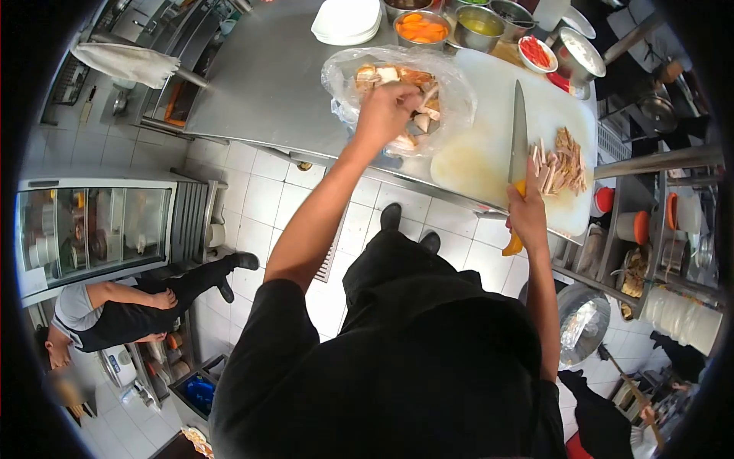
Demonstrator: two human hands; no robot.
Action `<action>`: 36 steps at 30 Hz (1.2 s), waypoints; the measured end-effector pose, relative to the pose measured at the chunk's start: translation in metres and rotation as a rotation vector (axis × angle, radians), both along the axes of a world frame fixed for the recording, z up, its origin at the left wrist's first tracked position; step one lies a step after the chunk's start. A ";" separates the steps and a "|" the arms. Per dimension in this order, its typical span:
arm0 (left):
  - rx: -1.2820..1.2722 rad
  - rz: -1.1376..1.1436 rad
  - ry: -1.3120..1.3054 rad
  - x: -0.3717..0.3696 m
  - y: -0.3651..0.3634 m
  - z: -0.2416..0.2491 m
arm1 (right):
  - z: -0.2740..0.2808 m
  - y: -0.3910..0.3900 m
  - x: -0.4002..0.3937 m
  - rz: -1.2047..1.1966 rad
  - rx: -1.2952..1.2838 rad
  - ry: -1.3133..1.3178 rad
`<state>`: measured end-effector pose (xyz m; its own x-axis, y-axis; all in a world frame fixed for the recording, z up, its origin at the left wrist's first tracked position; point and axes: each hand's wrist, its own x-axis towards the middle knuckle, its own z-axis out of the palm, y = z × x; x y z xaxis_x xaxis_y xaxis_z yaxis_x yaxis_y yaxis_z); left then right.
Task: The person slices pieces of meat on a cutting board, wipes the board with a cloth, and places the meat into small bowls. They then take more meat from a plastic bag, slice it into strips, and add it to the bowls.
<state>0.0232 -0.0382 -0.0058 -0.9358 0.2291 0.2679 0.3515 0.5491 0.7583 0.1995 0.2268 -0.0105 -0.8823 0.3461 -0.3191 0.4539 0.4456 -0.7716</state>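
My left hand reaches into an open clear plastic bag on the steel counter. Its fingers are closed at a pale piece of meat, among other browned chunks of cooked meat. My right hand grips a kitchen knife by its yellow handle. The blade lies over the white cutting board, pointing away from me. Just right of the blade is a heap of sliced meat strips.
Along the counter's far side stand metal bowls with orange slices and yellow liquid, and a bowl of red strips. White plates are stacked at the far left. A person sits at lower left; another is at lower right.
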 end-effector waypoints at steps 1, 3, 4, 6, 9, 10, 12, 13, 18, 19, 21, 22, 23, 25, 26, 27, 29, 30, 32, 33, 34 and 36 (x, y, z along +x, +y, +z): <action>-0.059 -0.010 0.046 -0.019 -0.003 -0.005 | -0.001 0.000 0.000 0.003 0.000 0.010; -0.250 -0.049 0.130 -0.057 -0.013 -0.019 | -0.003 0.000 0.003 0.006 0.009 0.013; -0.378 -0.074 0.175 -0.078 -0.022 -0.025 | -0.003 0.000 0.003 0.010 0.020 0.012; -0.593 -0.162 0.091 -0.109 -0.032 -0.027 | -0.001 -0.001 0.002 0.007 0.015 -0.003; -0.722 -0.319 0.004 -0.166 -0.046 -0.066 | 0.008 -0.001 0.000 -0.017 -0.017 -0.034; -0.733 -0.320 -0.012 -0.163 -0.044 -0.055 | 0.009 -0.001 -0.001 -0.015 -0.015 -0.035; -0.753 -0.326 -0.050 -0.152 -0.041 -0.033 | 0.003 0.002 0.003 0.004 0.041 -0.012; -0.717 -0.337 -0.131 -0.149 -0.040 -0.026 | -0.007 0.007 0.005 0.022 0.098 0.017; -0.565 -0.289 -0.241 -0.139 -0.053 -0.007 | -0.013 0.019 0.009 0.025 0.147 0.066; -0.525 -0.265 -0.155 -0.136 -0.059 -0.006 | -0.012 0.021 0.008 0.033 0.152 0.058; -0.446 -0.217 0.019 -0.129 -0.070 -0.003 | -0.016 0.026 0.008 0.045 0.171 0.088; -0.426 -0.194 0.008 -0.117 -0.073 0.011 | -0.023 0.028 0.008 0.052 0.184 0.125; -0.406 -0.172 -0.003 -0.104 -0.077 0.027 | -0.028 0.029 0.008 0.058 0.197 0.163; -0.370 -0.147 -0.005 -0.081 -0.085 0.055 | -0.017 0.025 0.008 0.038 0.156 0.105; -0.353 -0.146 0.006 -0.073 -0.091 0.065 | -0.011 0.023 0.007 0.027 0.137 0.079; -0.335 -0.146 0.019 -0.065 -0.093 0.074 | -0.009 0.022 0.006 0.022 0.122 0.076; -0.154 -0.289 0.001 -0.046 -0.081 0.089 | -0.004 0.019 0.007 0.010 0.094 0.071; -0.062 -0.357 -0.009 -0.035 -0.071 0.094 | -0.004 0.019 0.007 0.015 0.104 0.056; -0.107 -0.470 0.183 -0.007 -0.029 0.097 | -0.002 0.019 0.006 0.039 0.127 0.028; -0.076 -0.528 0.225 0.006 -0.004 0.092 | -0.006 0.020 0.004 0.051 0.145 0.053; -0.044 -0.590 0.263 0.018 0.023 0.083 | -0.012 0.022 0.005 0.061 0.163 0.075; -0.025 -0.647 0.283 0.034 0.074 0.059 | -0.013 0.023 0.009 0.060 0.175 0.086</action>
<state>0.0570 0.0359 0.0530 -0.5051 0.7251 0.4682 0.7950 0.1797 0.5794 0.2082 0.2502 -0.0240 -0.9244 0.3353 -0.1815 0.3582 0.6004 -0.7150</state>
